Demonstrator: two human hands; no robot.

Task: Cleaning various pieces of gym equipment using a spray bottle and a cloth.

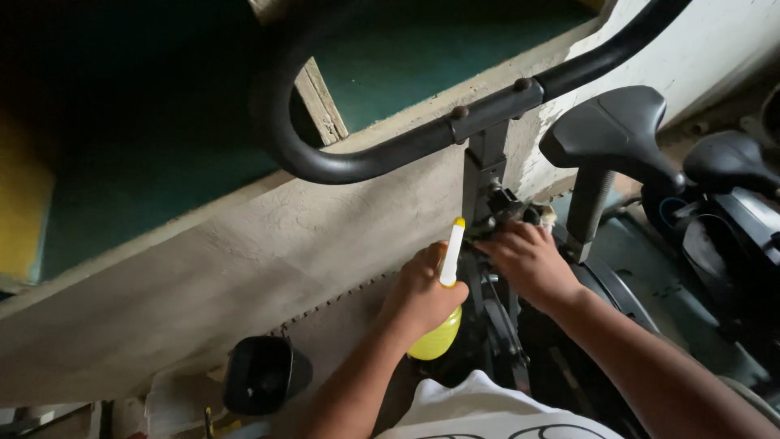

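Nearest, at 6 o'clock: left hand (422, 294) wrapped tight around yellow spray bottle (437, 335), white nozzle (452, 252) aimed up at 12 toward the exercise bike's stem (481, 183). Right hand (528, 258) at 3 o'clock of the bottle, fingers curled onto a dark clamp fitting (505, 208); pinching or merely pressing, cannot tell. Risk: overspray onto right-hand fingers, slick grip, slip off fitting. Beyond: handlebar (349, 162), saddle (617, 130). Obscured: fitting detail, lower frame in shadow.
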